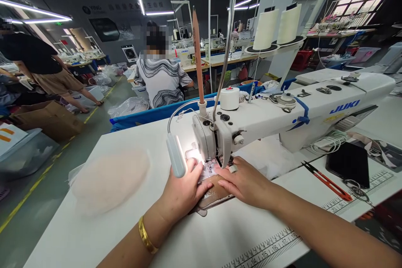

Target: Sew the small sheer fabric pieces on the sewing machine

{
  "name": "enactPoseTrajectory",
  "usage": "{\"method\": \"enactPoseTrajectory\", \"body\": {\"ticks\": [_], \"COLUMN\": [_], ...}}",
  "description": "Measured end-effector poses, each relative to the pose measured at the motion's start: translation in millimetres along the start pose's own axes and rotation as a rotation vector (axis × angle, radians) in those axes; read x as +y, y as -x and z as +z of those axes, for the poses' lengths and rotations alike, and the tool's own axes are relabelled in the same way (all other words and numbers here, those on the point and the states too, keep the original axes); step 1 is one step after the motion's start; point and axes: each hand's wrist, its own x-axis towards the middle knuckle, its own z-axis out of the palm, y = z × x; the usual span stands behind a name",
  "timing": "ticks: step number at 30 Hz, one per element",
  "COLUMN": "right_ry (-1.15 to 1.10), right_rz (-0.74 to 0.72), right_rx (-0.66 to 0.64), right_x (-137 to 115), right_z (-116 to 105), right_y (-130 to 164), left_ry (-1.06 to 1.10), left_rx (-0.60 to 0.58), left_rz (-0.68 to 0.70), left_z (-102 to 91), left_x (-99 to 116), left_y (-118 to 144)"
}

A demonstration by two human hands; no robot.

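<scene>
My left hand (184,186) lies beside the needle area of a white sewing machine (251,121), its fingertips on thin white fabric (209,171). Thumb and index finger are spread apart, while the lamp head partly covers the other fingers. From the other side, my right hand (246,182) rests with its index fingertip near the presser foot and its thumb apart, lower down. Both thumbs touch a shiny brown plate (216,190) in front of the needle. More sheer white fabric (266,155) lies behind my right hand. How firmly either hand presses the fabric cannot be made out.
A small lamp (176,155) glows left of the needle. Pale sheer fabric (109,180) is piled on the table's left. Red thread snips (328,182), a black phone (348,163) and keys (358,190) lie right. One person (161,77) sits ahead; another (40,54) stands left.
</scene>
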Motion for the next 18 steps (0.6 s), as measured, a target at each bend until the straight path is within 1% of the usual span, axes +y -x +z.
{"method": "enactPoseTrajectory", "body": {"ticks": [2,4,6,8,10,12,16,18], "right_ry": [-0.055,-0.129,-0.183,-0.172,-0.121,-0.075,-0.051,-0.055], "right_rz": [-0.047,-0.104,-0.146,-0.136,-0.099,-0.085,-0.093,-0.093], "right_rx": [0.060,0.079,0.014,-0.096,-0.193,-0.234,-0.241,-0.241], "right_x": [0,-2,-5,-7,-7,-4,-1,-2], "right_z": [0,-1,-3,-5,-5,-5,-2,-2], "right_y": [3,5,5,4,4,5,7,7], "left_ry": [-0.056,-0.014,0.105,0.222,0.282,0.300,0.299,0.323], "left_rx": [-0.045,-0.082,-0.111,-0.128,-0.128,-0.102,-0.001,0.011], "left_rz": [-0.035,-0.007,0.054,0.086,0.088,0.097,0.149,0.185], "left_z": [-9.5,-19.4,-26.5,-28.7,-25.9,-20.0,-8.7,-6.1], "left_x": [8,16,22,23,21,19,21,24], "left_y": [4,10,16,20,22,23,24,25]}}
